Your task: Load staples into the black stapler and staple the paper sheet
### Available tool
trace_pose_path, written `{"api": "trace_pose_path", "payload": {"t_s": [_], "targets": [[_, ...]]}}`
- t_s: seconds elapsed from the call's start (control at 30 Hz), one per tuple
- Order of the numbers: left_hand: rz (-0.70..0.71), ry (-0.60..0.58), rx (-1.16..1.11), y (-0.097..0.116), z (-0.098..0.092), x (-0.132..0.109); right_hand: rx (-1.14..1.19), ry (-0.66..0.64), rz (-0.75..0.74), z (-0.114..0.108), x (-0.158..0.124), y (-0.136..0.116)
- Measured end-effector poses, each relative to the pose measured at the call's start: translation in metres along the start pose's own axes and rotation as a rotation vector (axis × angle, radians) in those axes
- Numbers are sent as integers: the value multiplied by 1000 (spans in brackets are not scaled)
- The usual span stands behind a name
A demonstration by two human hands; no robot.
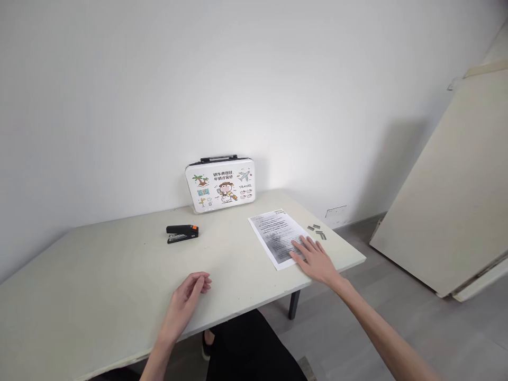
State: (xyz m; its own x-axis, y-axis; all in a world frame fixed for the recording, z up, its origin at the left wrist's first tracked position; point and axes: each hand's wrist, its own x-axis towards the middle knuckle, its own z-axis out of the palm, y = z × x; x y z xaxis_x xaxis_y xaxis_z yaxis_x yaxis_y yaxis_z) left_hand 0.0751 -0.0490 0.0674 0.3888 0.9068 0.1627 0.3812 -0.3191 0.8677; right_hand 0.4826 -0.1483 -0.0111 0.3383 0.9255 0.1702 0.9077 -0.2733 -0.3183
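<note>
The right hand (315, 260), fingers spread flat, presses the near-right part of the white printed paper sheet (273, 233) without gripping it. The left hand (189, 293), loosely half-curled and visibly empty, rests near the front edge of the pale worktop (119, 264). Small grey metallic strips (320, 233) lie just beyond the right fingers, beside the sheet. Left of it sits a black stapler with an orange patch (182, 233). Behind, a closed white cartoon-printed case with a black handle (222, 185) stands near the wall (159, 79), its contents hidden.
</note>
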Motion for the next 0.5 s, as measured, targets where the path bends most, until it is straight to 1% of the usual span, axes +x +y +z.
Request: {"api": "trace_pose_path", "payload": {"t_s": [0.13, 0.23, 0.33, 0.43, 0.5], "targets": [[8, -5, 9, -6, -1, -1, 19, -9, -54, -5, -16, -24], [32, 0, 71, -15, 1, -1, 42, -5, -151, -2, -32, -55], [118, 39, 184, -27, 6, 2, 86, -4, -244, 6, -48, -100], [249, 97, 312, -38, 10, 6, 150, 6, -286, 16, -61, -153], [292, 98, 378, -46, 9, 8, 202, 13, -307, 22, -68, -182]]}}
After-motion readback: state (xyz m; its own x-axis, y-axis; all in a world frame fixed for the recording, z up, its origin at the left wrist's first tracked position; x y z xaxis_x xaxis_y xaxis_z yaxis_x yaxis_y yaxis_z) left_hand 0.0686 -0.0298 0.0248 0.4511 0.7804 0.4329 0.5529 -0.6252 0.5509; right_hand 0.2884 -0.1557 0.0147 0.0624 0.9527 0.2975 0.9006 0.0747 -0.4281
